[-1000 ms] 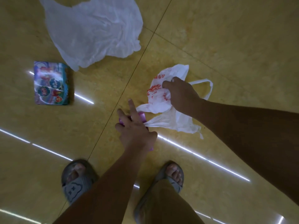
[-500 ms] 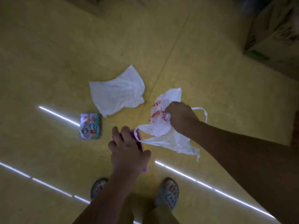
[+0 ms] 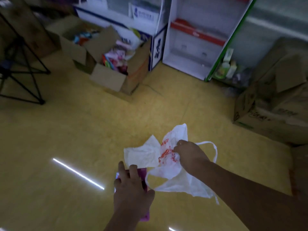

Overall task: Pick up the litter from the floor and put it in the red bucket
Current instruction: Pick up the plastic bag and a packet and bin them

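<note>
My right hand [image 3: 190,155] grips a white plastic bag with red print [image 3: 171,170], which hangs crumpled below it with a loop handle to the right. My left hand [image 3: 131,192] is closed on a flat pink packet [image 3: 144,178], its lower end showing under my wrist. A white crumpled bag [image 3: 141,154] lies on the yellow floor just beyond both hands. The red bucket is not in view.
Open cardboard boxes [image 3: 113,64] full of goods stand ahead on the floor. A white shelf unit [image 3: 196,40] stands behind them. More cardboard boxes [image 3: 273,104] sit at the right. A black stand's legs [image 3: 21,69] are at the left.
My view has lifted from the floor toward the room, bringing the boxes and shelves into sight. Both hands kept their hold. The blue packet and my feet have left the view.
</note>
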